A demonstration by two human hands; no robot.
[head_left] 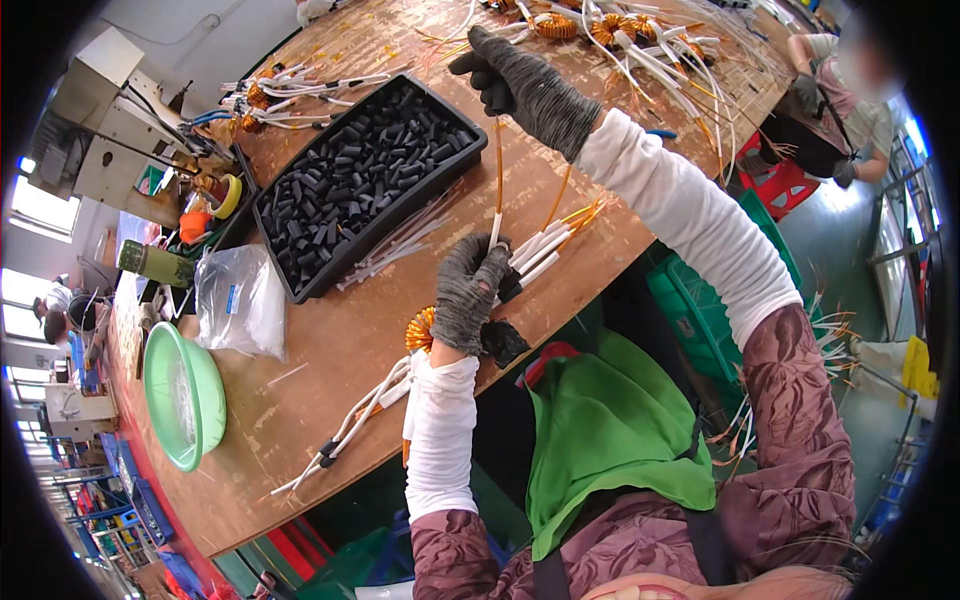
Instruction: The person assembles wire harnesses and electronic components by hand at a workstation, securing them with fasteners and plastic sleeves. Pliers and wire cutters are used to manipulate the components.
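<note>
My left hand [470, 290], in a grey glove, is closed around a white-sleeved wire [495, 232] at the table's near side. Bare copper wire [499, 170] rises from that sleeve to the fingertips of my right hand [520, 85]. My right hand, also gloved, has its fingers curled together; whether a small black piece sits in them with the wire end, I cannot tell. Beside my left hand lie more white-sleeved leads [540, 245] with copper ends. A copper-wound ring coil [421, 330] shows by the left wrist, partly hidden.
A black tray [290, 285] full of short black tubes [365, 165] stands ahead. Thin white tubes [400, 240] lie beside it. At left are a clear plastic bag [238, 300] and a green basin [212, 400]. Wired coils [610, 30] cover the far side. Another person [840, 100] sits at right.
</note>
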